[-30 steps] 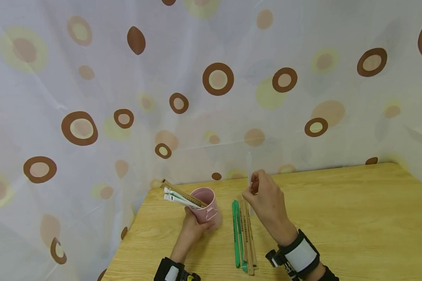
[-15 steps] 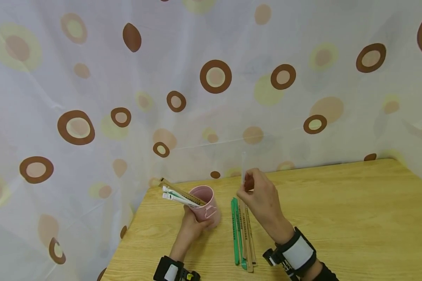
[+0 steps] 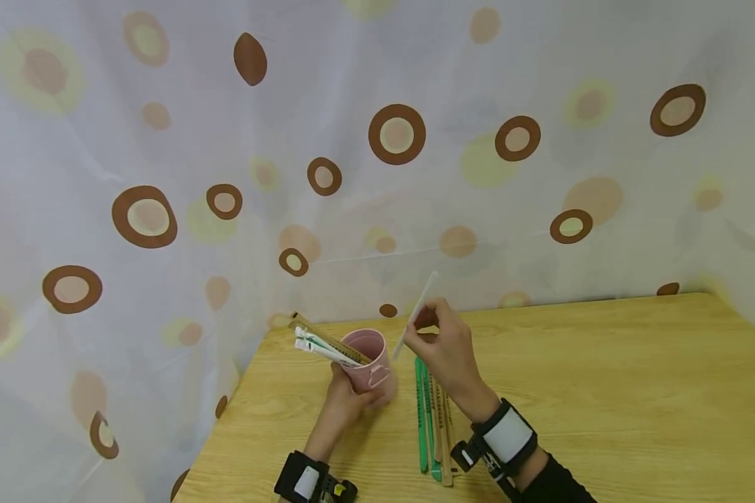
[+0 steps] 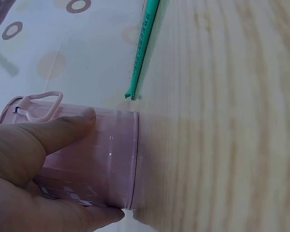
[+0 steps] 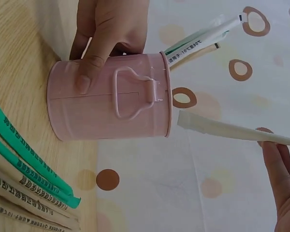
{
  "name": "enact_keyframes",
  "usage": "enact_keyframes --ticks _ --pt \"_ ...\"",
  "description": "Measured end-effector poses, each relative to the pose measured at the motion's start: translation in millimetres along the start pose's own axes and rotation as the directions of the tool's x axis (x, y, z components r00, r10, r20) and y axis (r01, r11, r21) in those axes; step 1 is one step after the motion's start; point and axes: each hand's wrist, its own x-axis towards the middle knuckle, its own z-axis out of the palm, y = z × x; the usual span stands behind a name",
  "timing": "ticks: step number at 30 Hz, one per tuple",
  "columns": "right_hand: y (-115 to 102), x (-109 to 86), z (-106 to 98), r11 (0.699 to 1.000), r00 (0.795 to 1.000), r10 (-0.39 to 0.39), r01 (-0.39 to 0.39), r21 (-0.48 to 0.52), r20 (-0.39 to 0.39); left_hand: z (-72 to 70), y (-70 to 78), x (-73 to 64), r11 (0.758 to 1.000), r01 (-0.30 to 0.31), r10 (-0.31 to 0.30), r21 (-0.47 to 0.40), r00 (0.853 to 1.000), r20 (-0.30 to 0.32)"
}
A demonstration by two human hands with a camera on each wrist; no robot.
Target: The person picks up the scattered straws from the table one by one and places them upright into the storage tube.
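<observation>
A pink metal cup (image 3: 360, 381) with a small wire handle stands on the table, gripped around its side by my left hand (image 3: 340, 409). Several paper-wrapped straws (image 3: 324, 348), white, green-marked and brown, lean out of the cup toward the left. My right hand (image 3: 445, 349) pinches a white-wrapped straw (image 3: 419, 307) between thumb and fingertips, tilted. In the right wrist view, the lower end of this white-wrapped straw (image 5: 217, 128) is close to the cup's rim, just outside it. The left wrist view shows my left thumb and fingers on opposite sides of the cup (image 4: 111, 150).
Right of the cup lie green-wrapped straws (image 3: 422, 426) and brown-wrapped straws (image 3: 444, 440), side by side on the wooden table (image 3: 604, 391). A patterned curtain (image 3: 352, 91) hangs behind the table's back edge and along its left side.
My right hand has moved left toward the cup with the white-wrapped straw, which has gone from upright to tilted, lower end to the left. My left hand keeps its grip on the cup.
</observation>
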Motion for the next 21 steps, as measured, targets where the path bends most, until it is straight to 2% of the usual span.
enact_keyframes --ticks 4,8,11,13,16,21 --pt "5.6 13.2 20.6 1.000 0.999 -0.025 0.025 0.017 0.025 -2.3 -0.1 1.4 1.000 -0.002 0.002 0.011 1.000 0.005" --pt "14.6 19.1 43.0 0.995 0.987 -0.086 0.092 -0.036 0.139 -4.1 -1.6 1.7 1.000 -0.001 0.001 0.023 1.000 0.014" --pt "22.5 19.4 55.9 0.982 0.956 -0.126 0.158 -0.103 0.264 -4.1 -2.1 1.7 1.000 -0.015 0.015 0.021 1.000 0.021" --pt "27.2 18.8 62.0 0.973 0.934 -0.124 0.181 -0.143 0.336 -3.7 -1.7 1.4 1.000 -0.021 0.021 0.010 0.999 0.024" --pt "32.6 18.0 68.3 0.967 0.905 -0.076 0.169 -0.190 0.418 -2.9 -1.5 0.8 1.000 -0.025 0.025 -0.001 0.999 0.039" --pt "34.7 19.8 74.6 0.960 0.863 0.000 0.142 -0.242 0.505 -2.5 -2.8 1.2 0.999 -0.045 0.045 -0.008 0.998 0.054"
